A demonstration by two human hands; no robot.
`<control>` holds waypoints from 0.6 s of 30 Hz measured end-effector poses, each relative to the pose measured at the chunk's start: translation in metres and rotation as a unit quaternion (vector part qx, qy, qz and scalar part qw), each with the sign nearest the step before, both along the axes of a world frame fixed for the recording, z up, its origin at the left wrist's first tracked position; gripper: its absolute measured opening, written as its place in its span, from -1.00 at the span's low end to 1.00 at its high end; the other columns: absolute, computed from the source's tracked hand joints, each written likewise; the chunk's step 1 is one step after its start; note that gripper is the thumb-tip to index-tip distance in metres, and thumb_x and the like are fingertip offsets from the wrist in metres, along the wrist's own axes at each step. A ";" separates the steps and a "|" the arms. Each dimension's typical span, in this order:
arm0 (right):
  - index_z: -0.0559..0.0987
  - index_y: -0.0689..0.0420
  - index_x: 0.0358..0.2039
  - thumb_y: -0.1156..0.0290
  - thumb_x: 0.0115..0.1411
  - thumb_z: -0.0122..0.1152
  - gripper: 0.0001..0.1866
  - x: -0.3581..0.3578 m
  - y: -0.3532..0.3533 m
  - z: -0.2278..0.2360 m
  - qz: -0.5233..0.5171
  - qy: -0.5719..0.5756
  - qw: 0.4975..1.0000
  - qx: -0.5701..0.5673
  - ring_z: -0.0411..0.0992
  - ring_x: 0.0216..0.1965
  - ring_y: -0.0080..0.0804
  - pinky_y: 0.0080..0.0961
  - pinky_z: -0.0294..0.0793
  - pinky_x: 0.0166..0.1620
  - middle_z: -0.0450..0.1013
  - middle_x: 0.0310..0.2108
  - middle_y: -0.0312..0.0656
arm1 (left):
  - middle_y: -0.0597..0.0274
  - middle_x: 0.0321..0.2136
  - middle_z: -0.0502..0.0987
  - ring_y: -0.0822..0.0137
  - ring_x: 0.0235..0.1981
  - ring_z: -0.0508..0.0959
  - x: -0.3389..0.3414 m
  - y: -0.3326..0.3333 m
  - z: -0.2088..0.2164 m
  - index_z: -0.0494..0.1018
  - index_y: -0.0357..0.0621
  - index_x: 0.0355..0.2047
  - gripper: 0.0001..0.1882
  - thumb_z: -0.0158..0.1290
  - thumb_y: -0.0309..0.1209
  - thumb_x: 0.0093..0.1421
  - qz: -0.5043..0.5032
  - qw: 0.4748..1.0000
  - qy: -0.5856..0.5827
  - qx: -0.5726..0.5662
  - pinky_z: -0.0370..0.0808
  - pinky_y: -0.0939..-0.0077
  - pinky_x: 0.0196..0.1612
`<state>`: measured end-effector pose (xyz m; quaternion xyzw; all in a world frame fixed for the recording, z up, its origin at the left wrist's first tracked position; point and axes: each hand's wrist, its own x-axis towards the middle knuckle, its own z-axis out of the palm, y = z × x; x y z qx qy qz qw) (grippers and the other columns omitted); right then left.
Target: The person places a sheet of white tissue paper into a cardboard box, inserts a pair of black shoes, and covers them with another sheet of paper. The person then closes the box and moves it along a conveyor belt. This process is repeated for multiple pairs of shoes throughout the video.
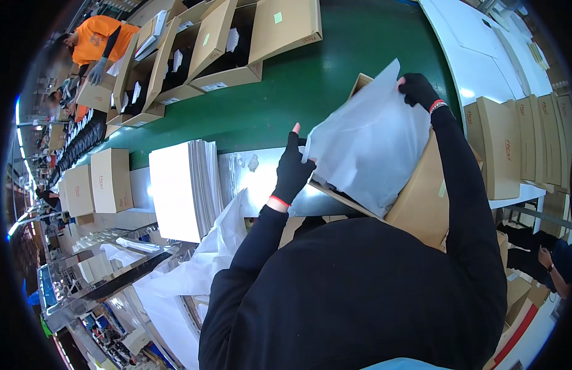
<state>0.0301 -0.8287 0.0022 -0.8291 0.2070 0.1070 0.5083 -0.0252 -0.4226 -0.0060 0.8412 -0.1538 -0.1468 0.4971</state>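
A sheet of white tissue paper [366, 145] spreads over an open cardboard shoebox [344, 200], hiding most of what lies inside; a strip of something dark shows at the box's near left edge. My left hand [290, 172], in a black fingertip-less glove, pinches the sheet's left edge, its index finger sticking up. At the far right my right hand [418, 92], gloved the same way, grips the sheet's edge between thumb and fingers. The box's brown lid [424, 203] hangs on the near right side, beneath my right forearm.
Several open shoeboxes [227, 77] with dark contents stand on the green conveyor belt [280, 92]. Left of me is a stack of white paper sheets [175, 191], with loose tissue [193, 265] nearer. Closed boxes [498, 148] line the right. A co-worker in orange [101, 40] works at far left.
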 end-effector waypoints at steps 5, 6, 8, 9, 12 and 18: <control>0.45 0.16 -0.38 0.38 0.01 0.38 -0.73 -0.031 0.074 -0.016 0.059 -0.377 0.905 -0.186 0.47 -0.45 -0.39 -0.49 0.47 -0.32 0.41 -0.50 -0.19 | 0.23 -0.13 0.50 0.23 -0.33 0.53 -0.027 -0.003 0.014 0.36 0.07 0.10 -0.26 0.08 -0.71 -0.17 -0.039 0.966 -0.240 0.085 0.48 0.41 -0.32; 0.46 0.17 -0.38 0.36 -0.02 0.40 -0.71 -0.047 0.090 -0.031 0.117 -0.443 0.871 -0.178 0.45 -0.44 -0.23 -0.37 0.46 -0.30 0.42 -0.47 -0.15 | 0.24 -0.13 0.50 0.21 -0.31 0.52 -0.031 -0.007 0.015 0.40 0.07 0.05 -0.29 0.05 -0.72 -0.18 -0.074 0.958 -0.259 0.098 0.47 0.39 -0.32; 0.53 0.17 -0.25 0.36 -0.04 0.34 -0.68 -0.056 0.111 -0.036 0.303 -0.362 0.847 -0.246 0.48 -0.23 -0.10 -0.22 0.45 -0.12 0.49 -0.36 -0.09 | 0.29 -0.14 0.50 0.22 -0.29 0.50 -0.039 -0.013 0.020 0.46 0.09 -0.03 -0.37 -0.02 -0.72 -0.15 -0.124 0.942 -0.283 0.132 0.47 0.37 -0.35; 0.53 0.22 -0.20 0.35 -0.04 0.30 -0.63 -0.052 0.125 -0.036 0.320 -0.341 0.846 -0.258 0.42 -0.08 -0.08 -0.21 0.38 0.05 0.48 -0.22 -0.02 | 0.30 -0.14 0.50 0.21 -0.28 0.51 -0.040 -0.016 0.015 0.46 0.08 -0.02 -0.45 -0.03 -0.66 -0.06 -0.135 0.939 -0.280 0.148 0.47 0.36 -0.36; 0.47 0.29 -0.09 0.18 0.02 0.26 -0.47 -0.026 0.122 -0.074 0.324 -0.299 0.819 -0.368 0.25 0.13 -0.07 -0.02 -0.01 0.31 0.33 0.03 0.08 | 0.21 -0.15 0.51 0.16 -0.37 0.55 -0.048 -0.021 -0.005 0.47 -0.02 -0.09 -0.65 0.00 -0.47 0.06 -0.182 0.919 -0.235 0.258 0.49 0.30 -0.39; 0.49 0.23 -0.10 0.04 0.01 0.18 -0.44 -0.003 0.149 -0.060 0.340 -0.148 0.813 -0.449 0.27 0.13 -0.12 0.22 -0.10 0.27 0.40 -0.08 0.00 | 0.15 -0.56 0.54 0.10 -0.51 0.58 -0.055 -0.008 -0.036 0.47 -0.09 -0.36 -0.70 0.08 -0.12 0.12 -0.217 0.917 -0.080 0.326 0.45 0.21 -0.49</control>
